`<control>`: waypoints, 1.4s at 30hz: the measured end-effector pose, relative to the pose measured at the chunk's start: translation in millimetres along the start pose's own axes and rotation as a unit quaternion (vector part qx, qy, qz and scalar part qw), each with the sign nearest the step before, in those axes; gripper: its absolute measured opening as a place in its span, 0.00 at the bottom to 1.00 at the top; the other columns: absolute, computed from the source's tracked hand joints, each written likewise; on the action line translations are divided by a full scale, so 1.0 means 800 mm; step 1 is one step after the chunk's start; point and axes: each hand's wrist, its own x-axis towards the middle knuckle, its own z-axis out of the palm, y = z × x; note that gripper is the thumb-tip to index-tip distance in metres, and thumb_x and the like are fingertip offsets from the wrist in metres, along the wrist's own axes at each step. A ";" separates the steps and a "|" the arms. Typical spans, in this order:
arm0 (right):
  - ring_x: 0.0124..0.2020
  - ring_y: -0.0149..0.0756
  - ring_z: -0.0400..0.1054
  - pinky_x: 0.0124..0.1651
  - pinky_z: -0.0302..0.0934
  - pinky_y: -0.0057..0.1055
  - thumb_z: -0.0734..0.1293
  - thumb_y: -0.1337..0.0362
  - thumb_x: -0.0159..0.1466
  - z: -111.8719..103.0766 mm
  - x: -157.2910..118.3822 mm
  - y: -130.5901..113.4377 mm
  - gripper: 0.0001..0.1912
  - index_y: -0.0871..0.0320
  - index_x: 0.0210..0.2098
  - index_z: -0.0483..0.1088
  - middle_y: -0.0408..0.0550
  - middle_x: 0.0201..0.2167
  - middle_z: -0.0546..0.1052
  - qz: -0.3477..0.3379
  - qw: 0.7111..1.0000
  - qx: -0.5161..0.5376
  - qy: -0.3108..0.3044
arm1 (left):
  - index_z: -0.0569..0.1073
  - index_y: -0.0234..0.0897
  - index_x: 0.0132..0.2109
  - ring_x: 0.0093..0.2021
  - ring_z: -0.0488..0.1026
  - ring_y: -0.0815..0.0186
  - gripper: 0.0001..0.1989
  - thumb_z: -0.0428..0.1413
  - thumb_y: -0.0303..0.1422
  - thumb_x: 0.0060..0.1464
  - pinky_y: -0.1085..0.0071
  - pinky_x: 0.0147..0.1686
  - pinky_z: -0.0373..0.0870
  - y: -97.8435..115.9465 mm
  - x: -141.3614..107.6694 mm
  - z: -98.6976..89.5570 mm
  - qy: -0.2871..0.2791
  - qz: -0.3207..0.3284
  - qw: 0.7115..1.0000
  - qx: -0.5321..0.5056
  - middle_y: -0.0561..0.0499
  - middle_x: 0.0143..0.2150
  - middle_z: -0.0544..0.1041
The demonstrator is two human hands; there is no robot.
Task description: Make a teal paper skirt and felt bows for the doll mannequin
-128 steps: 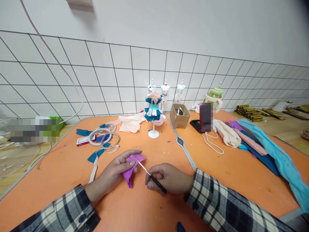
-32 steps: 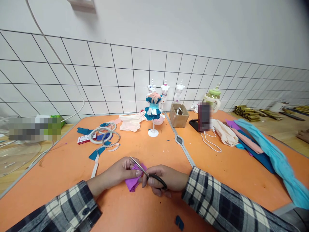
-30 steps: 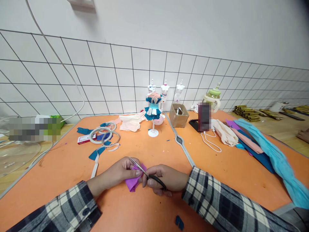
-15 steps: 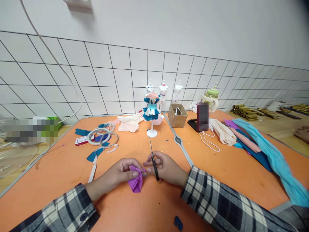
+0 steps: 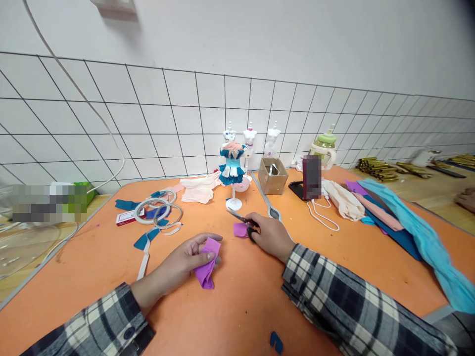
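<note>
A: Hands first. Changed much?

B: Yes. Half a second ago both were at the gathered purple sheet (image 5: 205,275). Now well apart. Left hand (image 5: 186,261) alone has the sheet, clamped between thumb and fingers, spread flatter, held over the orange table (image 5: 230,319).

A: And the right hand (image 5: 272,237)?

B: Reached forward. Closed on the scissors (image 5: 238,216), near the handles. Blades pointed nearly straight ahead earlier; now they slant ahead and left, tips near the base of the dress stand (image 5: 233,204).

A: Something purple down there?

B: A small scrap (image 5: 239,230), on the table, just beside the right fingers, partly behind the scissors from here. Didn't see it lying there half a second back. Whether the fingers touch it, I can't tell.

A: Anything shifted round about?

B: Dress stand, carton (image 5: 272,184), rings (image 5: 136,211): as they were. Blue offcut (image 5: 275,341) at the near edge, likewise.

A: Labels? Writing?

B: Red-and-white box (image 5: 126,217) by the rings: marks on its pale face, too small to read. Packets (image 5: 52,200), far left: blurred over, illegible. Phone (image 5: 310,178), right of the carton: partly blurred too.
</note>
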 end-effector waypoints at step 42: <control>0.36 0.40 0.74 0.35 0.57 0.30 0.66 0.62 0.61 -0.007 -0.001 0.004 0.18 0.52 0.51 0.69 0.45 0.36 0.80 0.034 0.995 -0.036 0.092 | 0.62 0.40 0.63 0.29 0.73 0.67 0.34 0.65 0.34 0.51 0.72 0.30 0.70 0.008 -0.005 0.010 0.047 0.010 0.999 -0.014 0.55 0.29 0.75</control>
